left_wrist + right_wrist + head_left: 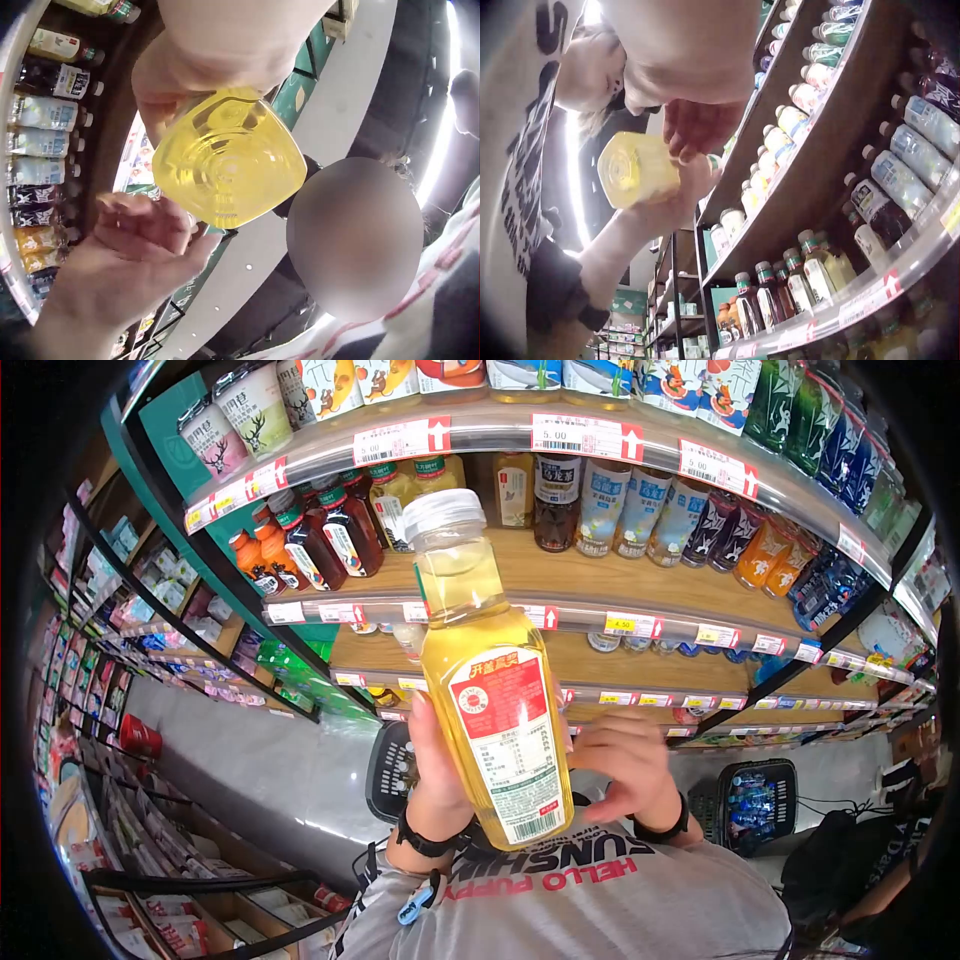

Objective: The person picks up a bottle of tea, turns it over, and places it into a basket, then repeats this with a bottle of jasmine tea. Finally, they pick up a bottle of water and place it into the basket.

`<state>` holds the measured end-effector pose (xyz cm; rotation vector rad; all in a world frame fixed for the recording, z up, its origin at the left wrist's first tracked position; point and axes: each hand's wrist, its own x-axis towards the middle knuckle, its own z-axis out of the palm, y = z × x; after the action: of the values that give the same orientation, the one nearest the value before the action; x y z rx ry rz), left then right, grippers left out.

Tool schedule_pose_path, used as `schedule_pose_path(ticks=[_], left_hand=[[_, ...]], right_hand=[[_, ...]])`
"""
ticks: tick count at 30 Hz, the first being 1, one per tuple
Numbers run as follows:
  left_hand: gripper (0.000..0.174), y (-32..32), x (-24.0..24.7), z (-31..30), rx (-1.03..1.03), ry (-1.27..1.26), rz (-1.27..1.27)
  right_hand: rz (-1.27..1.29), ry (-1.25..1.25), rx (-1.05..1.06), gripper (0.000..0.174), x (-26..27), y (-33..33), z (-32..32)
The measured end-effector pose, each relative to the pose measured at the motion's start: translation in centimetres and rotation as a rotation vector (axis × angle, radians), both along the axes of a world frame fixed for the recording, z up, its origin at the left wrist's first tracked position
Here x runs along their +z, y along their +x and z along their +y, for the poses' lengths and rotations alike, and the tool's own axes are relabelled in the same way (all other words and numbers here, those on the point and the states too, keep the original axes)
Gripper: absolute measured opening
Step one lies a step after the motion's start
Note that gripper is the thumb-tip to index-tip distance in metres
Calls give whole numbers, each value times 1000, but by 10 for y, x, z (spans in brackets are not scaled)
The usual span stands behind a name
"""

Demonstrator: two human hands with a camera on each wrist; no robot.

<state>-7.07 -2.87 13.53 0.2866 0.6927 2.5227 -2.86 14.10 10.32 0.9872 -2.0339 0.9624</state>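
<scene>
A clear plastic bottle of yellow drink with a white cap stands tilted before the shelves, its red-and-white back label facing the head camera. My left hand grips it from the left side, fingers passing behind it. In the left wrist view the bottle's base faces the camera. My right hand is slightly blurred just right of the bottle, its fingers loosely bent and holding nothing. From the right wrist, those right-hand fingers appear close beside the bottle.
Curved shelves ahead carry rows of bottled drinks, including blue-labelled bottles, with price tags along the edges. A black basket is at the left below; another basket with bottles sits on the right. Another shelving aisle runs along the left.
</scene>
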Motion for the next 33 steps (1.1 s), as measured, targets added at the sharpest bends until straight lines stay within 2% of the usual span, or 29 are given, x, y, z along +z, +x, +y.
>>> schedule_pose_path(ticks=[3,4,8,10,13,14,17,20,23,26,30,33], left_hand=[[91,-1,-1,4,-9,-30,81],[89,1,0,6,10,-31,35],[88,1,-3,15,-16,99,7],[89,2,-6,22,6,130,-34],[93,-2,-20,30,-219,240,127],[94,-2,-19,35,-226,299,119],[96,-3,-16,44,-174,136,230],[91,-4,-15,52,-58,-142,344],[89,-1,-23,54,83,-397,319],[78,1,-36,52,-14,-333,330],[71,14,-28,65,-9,-159,341],[65,27,-13,79,111,-309,355]], right_hand=[[-88,62,15,42,-3,-3,-12],[-104,54,19,43,-5,-3,-13],[-227,16,22,48,-27,-4,-9],[-322,-69,126,51,-31,-6,-11],[-436,-164,212,56,-31,-4,-14],[-462,-235,205,55,-31,-3,-16],[-526,-299,229,50,-29,-1,-7],[-545,-304,225,45,-34,4,5],[-576,-405,174,36,-34,9,13],[-517,-414,144,32,-24,13,23],[-473,-408,138,29,-13,22,36],[-507,-498,161,26,-17,31,46]])
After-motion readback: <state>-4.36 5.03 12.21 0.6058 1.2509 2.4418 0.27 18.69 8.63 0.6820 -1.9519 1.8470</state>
